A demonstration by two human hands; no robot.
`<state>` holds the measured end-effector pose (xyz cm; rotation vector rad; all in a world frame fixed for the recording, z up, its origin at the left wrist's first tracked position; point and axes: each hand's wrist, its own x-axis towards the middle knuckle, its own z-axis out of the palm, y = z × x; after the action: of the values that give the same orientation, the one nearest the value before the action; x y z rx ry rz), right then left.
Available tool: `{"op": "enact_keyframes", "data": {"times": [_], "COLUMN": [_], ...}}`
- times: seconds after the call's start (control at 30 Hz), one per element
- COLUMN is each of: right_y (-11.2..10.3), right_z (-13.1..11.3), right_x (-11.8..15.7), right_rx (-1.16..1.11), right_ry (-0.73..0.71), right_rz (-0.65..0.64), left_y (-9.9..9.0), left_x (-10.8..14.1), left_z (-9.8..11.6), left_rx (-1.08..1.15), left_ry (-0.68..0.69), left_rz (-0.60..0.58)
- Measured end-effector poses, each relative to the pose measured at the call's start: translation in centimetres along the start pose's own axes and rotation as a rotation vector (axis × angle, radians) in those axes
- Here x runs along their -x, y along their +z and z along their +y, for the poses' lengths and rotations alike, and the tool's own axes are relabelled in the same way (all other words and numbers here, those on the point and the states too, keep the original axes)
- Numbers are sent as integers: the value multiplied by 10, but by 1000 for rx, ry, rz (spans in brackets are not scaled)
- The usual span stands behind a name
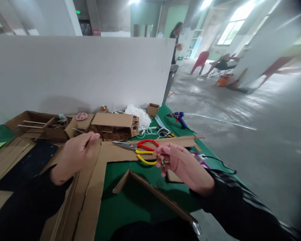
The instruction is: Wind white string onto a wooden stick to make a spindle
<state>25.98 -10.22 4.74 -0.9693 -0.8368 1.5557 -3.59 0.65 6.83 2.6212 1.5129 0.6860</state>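
My left hand (80,152) is closed, thumb pressed against the curled fingers, above the cardboard at the left. Whatever it may hold is hidden. My right hand (179,162) hovers by the handle end of the scissors (146,151), its fingers loosely curled and apart. Those scissors have red and yellow handles, and their blades point left over a flat cardboard piece (117,153). I cannot tell whether the fingertips touch the handles. Nearer to me, a bent cardboard strip (153,190) stands on the green table (125,214).
Cardboard boxes (112,120), a heap of white string (140,117) and a blue glue gun (177,116) line the back. A dark flat panel (26,164) lies left. A white partition (77,70) rises behind. Another person (175,43) stands beyond it.
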Motion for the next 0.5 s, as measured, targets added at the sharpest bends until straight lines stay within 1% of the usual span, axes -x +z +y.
{"op": "enact_keyframes", "data": {"times": [0.07, 0.2, 0.27, 0.33, 0.4, 0.5], "right_y": [-3, -9, -11, -12, -13, -16], "right_z": [0, 1, 3, 5, 6, 1], "right_x": [-2, -8, -10, -11, -12, -14], "right_rx": [8, 41, 45, 62, 87, 144], "right_ry": [-9, 5, 17, 20, 15, -8], "right_rz": [8, 32, 46, 54, 55, 60], "left_y": [-8, -30, -41, -49, -53, -53], "left_x": [-10, -33, -44, -54, -61, -69], "left_z": [-20, -74, -101, -122, -137, -149], "left_rx": [-85, -262, -326, -352, -352, -299], "left_ry": [-69, -205, -240, -255, -258, -211], "left_rz": [-3, 63, 74, 61, 35, -32]}}
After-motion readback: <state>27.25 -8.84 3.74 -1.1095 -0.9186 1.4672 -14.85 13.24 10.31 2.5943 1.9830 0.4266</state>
